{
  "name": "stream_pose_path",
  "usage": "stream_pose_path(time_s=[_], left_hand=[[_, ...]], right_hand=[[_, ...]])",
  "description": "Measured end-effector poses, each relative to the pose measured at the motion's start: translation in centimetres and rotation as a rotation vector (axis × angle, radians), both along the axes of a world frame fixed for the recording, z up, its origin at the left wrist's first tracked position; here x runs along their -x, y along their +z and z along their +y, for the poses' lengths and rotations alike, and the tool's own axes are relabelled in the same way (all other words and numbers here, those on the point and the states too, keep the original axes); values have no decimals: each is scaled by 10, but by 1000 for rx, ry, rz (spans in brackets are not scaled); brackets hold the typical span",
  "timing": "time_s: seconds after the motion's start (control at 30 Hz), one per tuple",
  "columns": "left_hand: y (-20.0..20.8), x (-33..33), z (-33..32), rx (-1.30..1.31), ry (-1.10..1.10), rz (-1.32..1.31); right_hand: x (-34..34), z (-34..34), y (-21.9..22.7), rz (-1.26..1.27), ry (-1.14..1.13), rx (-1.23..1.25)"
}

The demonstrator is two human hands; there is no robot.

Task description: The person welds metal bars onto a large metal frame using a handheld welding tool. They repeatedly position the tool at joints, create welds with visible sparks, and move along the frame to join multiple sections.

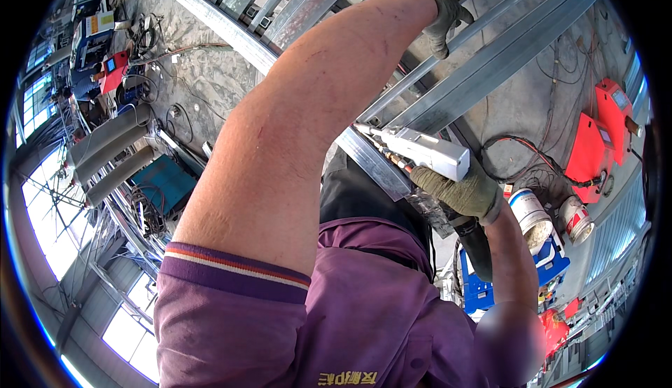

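My left hand (446, 8), in a grey-green work glove, reaches far out over the metal frame. Its fingers are spread and hold nothing; whether it touches the bars beneath cannot be told. My right hand (467, 190), gloved alike, is wrapped round a silver handheld welding gun (428, 151). The gun's nozzle points to the left, close to where a galvanized square tube (374, 164) meets the longer bars. A wide steel bar (490, 55) runs from there to the upper right, beside a thinner rail. My left forearm hides part of the frame.
Red machines (591, 153) with coiled cables stand on the floor at the right. Nearer are white buckets (530, 213) and a blue crate (556, 267). More bars (203, 13) fill the top. A teal box (164, 183) and a red machine (114, 71) stand left, with cables across the floor.
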State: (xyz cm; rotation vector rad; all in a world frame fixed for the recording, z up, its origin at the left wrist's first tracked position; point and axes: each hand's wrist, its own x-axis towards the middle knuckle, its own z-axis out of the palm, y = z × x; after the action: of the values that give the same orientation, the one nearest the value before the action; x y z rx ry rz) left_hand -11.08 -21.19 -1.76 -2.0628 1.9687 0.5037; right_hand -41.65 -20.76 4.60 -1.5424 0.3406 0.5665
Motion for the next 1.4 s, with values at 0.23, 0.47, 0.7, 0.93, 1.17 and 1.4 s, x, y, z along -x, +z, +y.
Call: stream_pose_path(time_s=[0.23,0.47,0.7,0.93,1.17,1.4], left_hand=[[0,1,-2,-5,1,4],[-2,4,-7,-10,-1,10],[-3,3,-9,-7,-3,8],[1,2,-11,-6,5,5],[8,1,-8,-20,-1,27],[-2,-1,-7,19,0,31]], right_hand=[[3,2,-6,4,19,30],[-1,-4,-3,38,48,17],[-2,-6,-1,20,100,134],[-8,-7,7,34,104,162],[-8,-6,10,94,80,125],[-2,-4,8,71,38,98]])
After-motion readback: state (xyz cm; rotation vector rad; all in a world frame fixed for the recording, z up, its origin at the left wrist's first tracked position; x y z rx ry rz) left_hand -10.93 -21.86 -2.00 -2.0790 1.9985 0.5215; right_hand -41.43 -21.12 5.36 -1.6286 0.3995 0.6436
